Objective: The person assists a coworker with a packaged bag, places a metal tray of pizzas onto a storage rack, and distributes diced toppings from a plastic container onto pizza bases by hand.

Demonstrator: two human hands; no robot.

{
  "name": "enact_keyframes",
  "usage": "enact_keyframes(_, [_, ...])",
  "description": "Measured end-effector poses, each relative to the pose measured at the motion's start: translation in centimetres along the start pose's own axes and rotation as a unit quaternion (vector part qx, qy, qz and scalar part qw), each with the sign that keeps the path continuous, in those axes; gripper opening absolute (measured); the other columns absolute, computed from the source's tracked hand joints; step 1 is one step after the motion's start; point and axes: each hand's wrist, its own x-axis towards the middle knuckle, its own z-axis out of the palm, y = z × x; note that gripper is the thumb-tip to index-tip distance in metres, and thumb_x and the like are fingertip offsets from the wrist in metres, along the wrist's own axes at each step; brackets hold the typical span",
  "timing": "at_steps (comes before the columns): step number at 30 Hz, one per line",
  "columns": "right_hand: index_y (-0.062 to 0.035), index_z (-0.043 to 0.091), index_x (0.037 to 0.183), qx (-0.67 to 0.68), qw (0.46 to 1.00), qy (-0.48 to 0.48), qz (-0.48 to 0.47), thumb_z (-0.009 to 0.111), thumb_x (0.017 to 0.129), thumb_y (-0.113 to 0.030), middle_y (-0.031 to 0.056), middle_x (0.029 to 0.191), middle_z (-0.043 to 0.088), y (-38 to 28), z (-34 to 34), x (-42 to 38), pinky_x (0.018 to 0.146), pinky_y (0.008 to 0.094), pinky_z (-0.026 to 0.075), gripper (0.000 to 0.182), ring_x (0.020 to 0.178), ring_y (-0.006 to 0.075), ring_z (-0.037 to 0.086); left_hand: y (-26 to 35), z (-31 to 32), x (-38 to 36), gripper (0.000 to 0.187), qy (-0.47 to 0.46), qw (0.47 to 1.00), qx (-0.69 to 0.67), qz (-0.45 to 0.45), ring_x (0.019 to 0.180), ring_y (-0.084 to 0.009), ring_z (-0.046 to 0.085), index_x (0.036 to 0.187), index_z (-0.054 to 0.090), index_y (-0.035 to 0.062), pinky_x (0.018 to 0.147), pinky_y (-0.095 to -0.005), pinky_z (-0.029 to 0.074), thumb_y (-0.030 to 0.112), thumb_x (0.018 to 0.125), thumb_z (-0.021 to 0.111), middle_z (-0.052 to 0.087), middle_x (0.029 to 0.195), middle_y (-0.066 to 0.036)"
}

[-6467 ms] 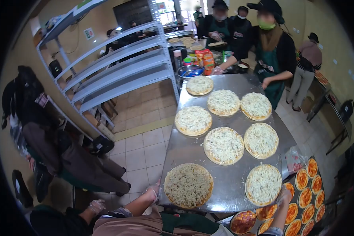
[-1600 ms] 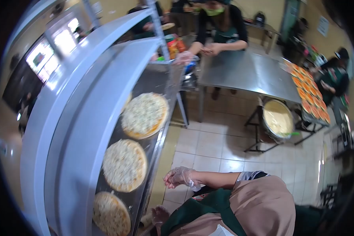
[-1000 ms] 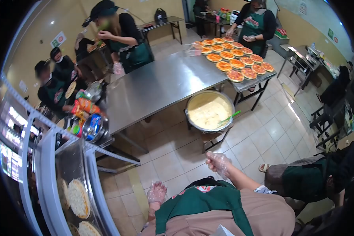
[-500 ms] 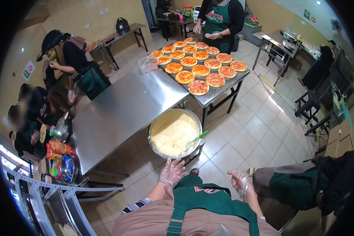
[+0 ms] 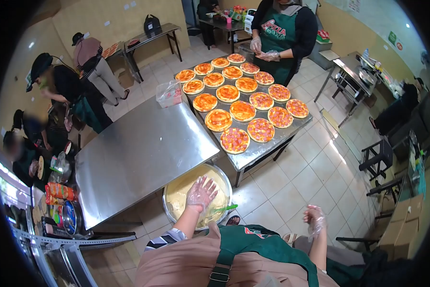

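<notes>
My left hand (image 5: 202, 193), in a clear plastic glove, is spread over a large metal bowl (image 5: 227, 179) of pale, creamy mixture (image 5: 178, 195). Whether it touches the mixture cannot be told. A green-handled utensil (image 5: 230, 207) leans at the bowl's right side, near that hand. Off to the right, over the tiled floor, my right hand (image 5: 315, 221) is gloved too, with its fingers bent and nothing visible in them. Beyond the bowl, several topped pizzas (image 5: 242, 111) lie in rows on a metal table (image 5: 291, 131).
A bare-topped steel table (image 5: 138, 148) carries a clear plastic tub (image 5: 169, 94). A person in a green apron (image 5: 279, 36) stands behind the pizzas. Other people are at the left. Stools (image 5: 377, 155) and cardboard boxes (image 5: 406, 225) are at the right.
My left hand has moved forward over the bowl. My right hand has moved slightly right. The view has shifted, and the person at the right is now mostly hidden below.
</notes>
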Motion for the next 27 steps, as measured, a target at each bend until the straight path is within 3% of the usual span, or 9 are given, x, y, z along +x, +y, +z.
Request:
enact_keyframes(2, [-0.0047,0.049,0.09,0.042,0.996,0.081,-0.009,0.052,0.075,-0.01,0.0069,0.061,0.051,-0.7,-2.1,2.8,0.042,0.0256,0.04,0.017,0.046,0.015,0.047,0.2,2.2,2.2,0.036,0.026,0.999,0.018,0.02,0.098,-0.0246,0.047,0.109,0.045,0.0174,0.087,-0.0438,0.035,0.042,0.083,0.045,0.048,0.108,-0.006])
enact_keyframes(6, [-0.0055,0.051,0.092,0.025,0.997,0.033,0.062,0.06,0.075,-0.019,0.007,0.063,0.054,-1.7,-4.2,7.3,0.041,0.025,0.042,0.023,0.044,0.0157,0.049,0.1,4.6,6.8,0.049,0.021,0.997,0.046,0.056,0.103,-0.025,0.044,0.117,0.038,0.0175,0.088,-0.0456,0.034,0.049,0.08,0.044,0.043,0.114,-0.005])
enact_keyframes(10, [-0.0054,0.051,0.092,-0.015,0.998,-0.029,0.061,0.059,0.077,-0.021,0.0073,0.064,0.055,-4.7,-5.1,11.7,0.042,0.0257,0.042,0.023,0.046,0.0154,0.049,-0.2,7.5,10.0,0.058,0.05,0.991,-0.003,0.121,0.114,-0.0273,0.035,0.128,0.026,0.0155,0.092,-0.046,0.03,0.051,0.083,0.036,0.029,0.131,-0.005])
enact_keyframes(13, [-0.0056,0.051,0.093,-0.023,0.997,-0.056,0.045,0.058,0.077,-0.02,0.0072,0.065,0.054,-7.8,-6.5,15.3,0.042,0.0259,0.042,0.022,0.046,0.0148,0.049,0.2,9.5,12.1,0.061,0.072,0.984,0.016,0.164,0.118,-0.0284,0.031,0.13,0.022,0.0163,0.093,-0.0466,0.028,0.053,0.082,0.035,0.027,0.132,-0.004])
enact_keyframes(16, [-0.0067,0.05,0.094,-0.041,0.997,-0.043,0.048,0.058,0.078,-0.02,0.0067,0.065,0.053,-10.2,-8.0,19.7,0.041,0.0256,0.041,0.023,0.045,0.0143,0.048,1.7,10.1,14.3,0.068,0.118,0.973,0.025,0.198,0.12,-0.0279,0.027,0.131,0.021,0.0213,0.093,-0.0491,0.026,0.056,0.077,0.044,0.026,0.132,-0.002])
enact_keyframes(19, [-0.0069,0.05,0.094,-0.069,0.996,-0.02,0.052,0.058,0.078,-0.023,0.0066,0.065,0.053,-12.2,-7.4,23.4,0.041,0.025,0.04,0.024,0.045,0.0143,0.048,4.3,11.3,16.2,0.072,0.181,0.954,0.056,0.234,0.12,-0.0288,0.027,0.13,0.022,0.0255,0.091,-0.052,0.025,0.057,0.072,0.052,0.026,0.131,-0.001])
enact_keyframes(21, [-0.0072,0.05,0.093,-0.07,0.996,-0.039,0.041,0.058,0.078,-0.023,0.0065,0.064,0.053,-13.1,-6.4,25.3,0.041,0.0249,0.04,0.024,0.045,0.0144,0.047,7.1,11.9,17.9,0.072,0.276,0.922,0.088,0.256,0.119,-0.029,0.028,0.13,0.023,0.0214,0.09,-0.0533,0.027,0.055,0.073,0.051,0.028,0.129,-0.002])
enact_keyframes(22, [-0.0072,0.05,0.093,-0.074,0.995,-0.046,0.039,0.058,0.078,-0.023,0.0065,0.064,0.053,-13.6,-5.6,26.4,0.041,0.0249,0.04,0.024,0.045,0.0144,0.047,9.0,11.6,18.8,0.084,0.277,0.921,0.117,0.248,0.119,-0.0336,0.026,0.133,0.015,0.0184,0.088,-0.0504,0.029,0.055,0.07,0.056,0.019,0.136,-0.007])
enact_keyframes(27, [-0.0072,0.05,0.093,-0.09,0.991,-0.053,0.087,0.058,0.078,-0.024,0.0065,0.064,0.052,-14.8,-2.2,30.5,0.04,0.0266,0.041,0.025,0.043,0.0152,0.046,17.6,12.9,24.4,0.081,0.33,0.911,0.082,0.235,0.116,-0.0335,0.03,0.131,0.019,0.0099,0.085,-0.0502,0.031,0.051,0.071,0.056,0.018,0.136,-0.011])
